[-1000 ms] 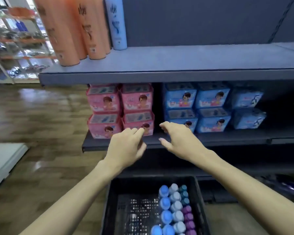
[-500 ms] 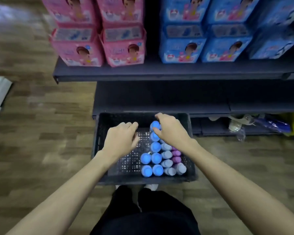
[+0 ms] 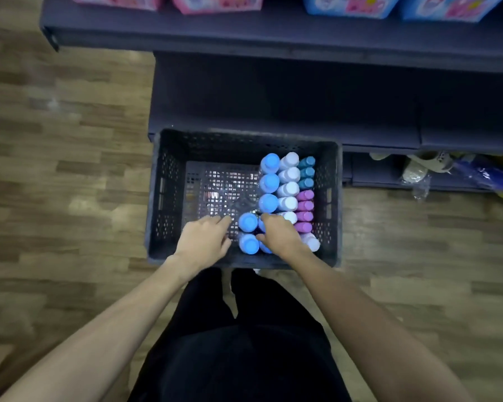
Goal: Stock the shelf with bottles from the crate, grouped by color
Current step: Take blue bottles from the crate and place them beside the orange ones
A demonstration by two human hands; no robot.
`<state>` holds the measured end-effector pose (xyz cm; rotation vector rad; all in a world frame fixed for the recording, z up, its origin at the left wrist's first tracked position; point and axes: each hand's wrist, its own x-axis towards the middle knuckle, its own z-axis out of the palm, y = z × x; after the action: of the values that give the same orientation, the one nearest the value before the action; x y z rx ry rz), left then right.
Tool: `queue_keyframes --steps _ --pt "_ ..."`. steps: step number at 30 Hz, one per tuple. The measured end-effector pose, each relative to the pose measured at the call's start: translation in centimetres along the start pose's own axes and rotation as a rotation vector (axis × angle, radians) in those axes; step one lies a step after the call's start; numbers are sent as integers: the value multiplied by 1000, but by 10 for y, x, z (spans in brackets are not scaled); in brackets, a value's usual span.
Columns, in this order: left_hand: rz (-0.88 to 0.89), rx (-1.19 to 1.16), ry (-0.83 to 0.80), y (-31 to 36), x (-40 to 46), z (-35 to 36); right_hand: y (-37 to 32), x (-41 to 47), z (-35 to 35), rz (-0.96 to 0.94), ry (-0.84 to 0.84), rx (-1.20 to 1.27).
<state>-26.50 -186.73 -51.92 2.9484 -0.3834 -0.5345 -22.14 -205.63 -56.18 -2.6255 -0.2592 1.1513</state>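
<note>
While both hands reach into the black crate (image 3: 169,198), the left hand (image 3: 202,239) hovers with fingers loosely spread, empty, just left of two blue-capped bottles (image 3: 248,221). These stand upright, caps facing up. The right hand (image 3: 279,235) curls over the neighbouring bottles; whether it grips cannot be told.

No readable text; print on shelf boxes (image 3: 352,7) blurred, cropped.
</note>
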Motion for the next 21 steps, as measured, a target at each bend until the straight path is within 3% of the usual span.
queue_keyframes --steps 5,10,21 --pt "-16 -34 -16 -4 5 13 5 8 37 28 -62 -21" --pt "-38 -82 -39 -12 9 25 1 30 51 -8 3 24" --pt "-133 -113 -67 -23 5 36 -20 68 73 1 129 -248"
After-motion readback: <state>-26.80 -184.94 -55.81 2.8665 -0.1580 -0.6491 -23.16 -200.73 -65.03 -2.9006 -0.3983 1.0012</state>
